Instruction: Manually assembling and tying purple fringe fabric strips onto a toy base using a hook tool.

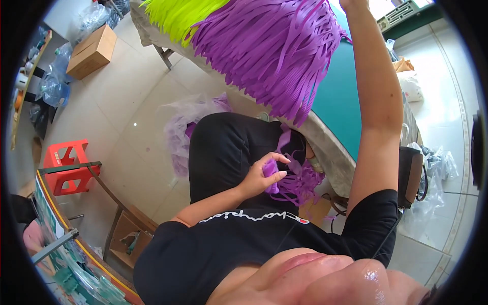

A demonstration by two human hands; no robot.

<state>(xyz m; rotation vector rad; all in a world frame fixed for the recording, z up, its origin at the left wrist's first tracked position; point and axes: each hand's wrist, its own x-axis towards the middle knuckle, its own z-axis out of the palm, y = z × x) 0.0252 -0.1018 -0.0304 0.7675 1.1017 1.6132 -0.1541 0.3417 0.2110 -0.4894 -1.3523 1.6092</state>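
Observation:
My left hand (259,178) is curled over my lap, holding a small bundle of purple plastic strips (271,175) between thumb and fingers. More purple strips (301,185) hang in a tangle just right of that hand. On the table ahead lies a large heap of purple ribbed strips (269,56), its ends drooping over the near edge. Lime-green strips (185,18) lie against the heap's left side. My right arm reaches far forward past the heap, and only the base of my right hand (354,4) shows at the top edge. Its fingers are out of frame.
The table has a teal top (335,96) and a grey cloth (325,147) along its side. A clear bag (178,137) with purple pieces lies on the floor. At left stand a red stool (68,168) and a cardboard box (91,52). Plastic bags (432,178) lie at right.

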